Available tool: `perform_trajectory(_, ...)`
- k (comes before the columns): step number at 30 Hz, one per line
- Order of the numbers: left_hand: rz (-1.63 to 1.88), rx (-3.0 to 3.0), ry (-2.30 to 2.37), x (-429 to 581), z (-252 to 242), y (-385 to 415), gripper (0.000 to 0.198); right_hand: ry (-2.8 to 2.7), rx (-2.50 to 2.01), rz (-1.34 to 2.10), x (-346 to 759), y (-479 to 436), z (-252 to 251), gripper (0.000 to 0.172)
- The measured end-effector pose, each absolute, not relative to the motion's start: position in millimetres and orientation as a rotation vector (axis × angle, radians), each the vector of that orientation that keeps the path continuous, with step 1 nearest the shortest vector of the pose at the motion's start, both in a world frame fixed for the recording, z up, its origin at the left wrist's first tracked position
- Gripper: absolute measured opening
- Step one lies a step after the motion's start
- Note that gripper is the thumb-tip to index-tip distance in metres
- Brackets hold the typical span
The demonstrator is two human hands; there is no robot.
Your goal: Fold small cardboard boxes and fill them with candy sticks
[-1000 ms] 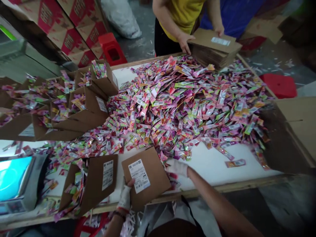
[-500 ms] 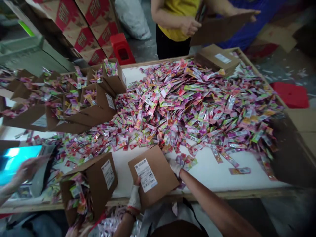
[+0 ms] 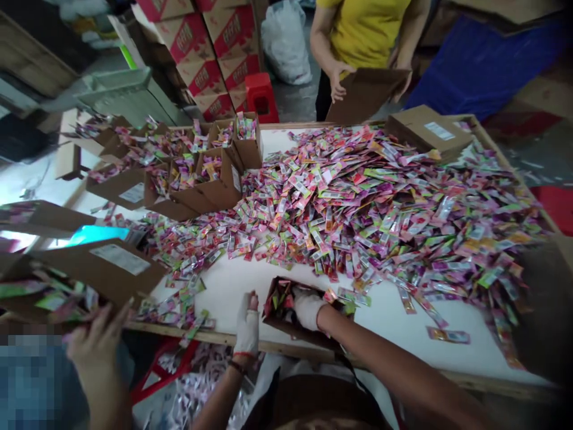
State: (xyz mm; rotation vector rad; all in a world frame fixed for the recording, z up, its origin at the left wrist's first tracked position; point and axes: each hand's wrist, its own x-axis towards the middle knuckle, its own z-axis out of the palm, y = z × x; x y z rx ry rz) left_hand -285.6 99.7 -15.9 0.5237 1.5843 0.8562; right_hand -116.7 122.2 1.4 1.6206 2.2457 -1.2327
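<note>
A small cardboard box (image 3: 286, 329) stands at the table's front edge with its opening facing up and colourful sachets inside. My right hand (image 3: 308, 307), in a white glove with bare fingertips, reaches into it; its fingers are hidden among the contents. Just left of the box, my left hand (image 3: 246, 325) is raised with fingers stretched upward, holding nothing and apart from the box. Behind both hands spreads a large heap of pink, purple and green sachets (image 3: 340, 197). A few loose sachets lie right of the box, one alone (image 3: 448, 335) farther right.
At left, a co-worker's hand (image 3: 98, 340) supports a tilted, filled box (image 3: 85, 263). Filled boxes (image 3: 219, 191) stand in rows at the back left. Across the table, a person in yellow (image 3: 364, 36) holds a cardboard box (image 3: 367, 92). A closed carton (image 3: 427, 128) sits at the back right.
The box, earlier gripped with its label side facing me, now stands opening up. My left hand has let go; my right hand has gone inside. The co-worker's filled box has moved left. The view has shifted.
</note>
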Motion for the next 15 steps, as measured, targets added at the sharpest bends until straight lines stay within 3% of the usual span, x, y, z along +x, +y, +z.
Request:
perform_trajectory(2, 0.826, 0.934, 1.505, -284, -7, 109, 0.048, 2.369, 1.485, -1.305, -101, 116, 22, 0.054)
perform_trajectory(4, 0.666, 1.407, 1.363, -277, 1, 117, 0.055, 2.478, 1.499, -1.451, -66, 109, 43, 0.040)
perform_trajectory(6, 0.496, 1.757, 1.347, -269, 10, 121, 0.055, 2.429, 1.835, -1.565, -20, 104, 51, 0.027)
perform_trajectory(8, 0.375, 2.017, 1.367, -261, 22, 120, 0.056, 2.128, 2.325, -1.517, 23, 105, 42, 0.029)
perform_trajectory(13, 0.147, 2.226, 0.844, -227, 31, 105, 0.044, 1.559, 2.696, -1.159, 48, 151, -27, 0.075)
perform_trajectory(15, 0.138, 2.119, 0.844, -211, 22, 102, 0.034, 1.544, 2.665, -1.051, 26, 177, -49, 0.077)
